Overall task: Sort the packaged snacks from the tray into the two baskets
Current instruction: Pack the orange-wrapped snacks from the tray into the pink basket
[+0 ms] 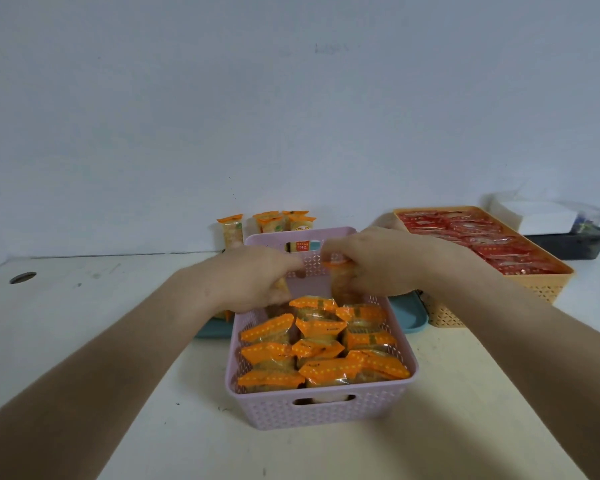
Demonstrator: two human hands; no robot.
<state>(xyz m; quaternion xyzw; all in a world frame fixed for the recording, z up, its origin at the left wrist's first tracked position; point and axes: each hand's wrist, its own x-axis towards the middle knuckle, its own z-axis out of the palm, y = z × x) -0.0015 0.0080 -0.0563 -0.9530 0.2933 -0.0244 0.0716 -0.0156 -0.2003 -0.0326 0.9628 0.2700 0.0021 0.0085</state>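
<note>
Sorting looks well along: the pink basket (360,407) holds orange packs (321,327), the orange basket (541,289) red packs (482,237). The left hand (253,278) and right hand (381,261) each grip an orange pack (340,282) above the pink basket. A few unsorted packs (274,221) stand behind it.

A dark bin (568,242) holding white paper (541,216) sat at the white counter's (83,306) far right; a round hole (22,277) pierced its far left.

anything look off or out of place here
Nothing looks spilled or torn. The only stragglers: a few orange-topped packs stand by the wall behind the pink basket, outside both baskets. The right hand grips one pack at the basket's far end; the left hand grips another.
</note>
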